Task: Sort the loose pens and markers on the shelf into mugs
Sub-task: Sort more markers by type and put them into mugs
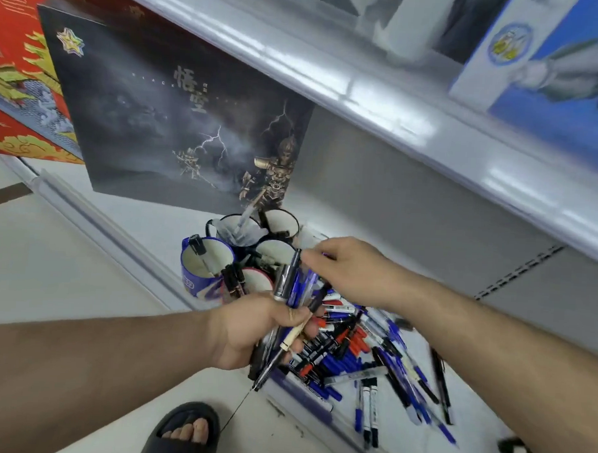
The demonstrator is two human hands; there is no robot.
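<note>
A cluster of mugs (241, 254) stands on the white lower shelf (120, 198), and everything else sits around it. Behind the mugs leans a dark picture box (165, 111), with a red and gold box (19, 77) further off to that side. An upper shelf edge (364, 102) overhangs the mugs. To the right of the mugs lies the heap of loose pens and markers (360, 352), pointing every way, mostly blue, black and red. Just in front of the mugs the left hand (252, 330) grips a bundle of pens (294, 294), fingers curled round them; their long axis runs steeply, upper ends toward the mugs, tips down toward the floor. The right hand (343, 269) pinches the top of one dark pen (295, 260) in that bundle; its fingertips are hidden. The bundle covers part of the nearest mugs. A foot in a black slipper (182, 433) shows below, cut off
</note>
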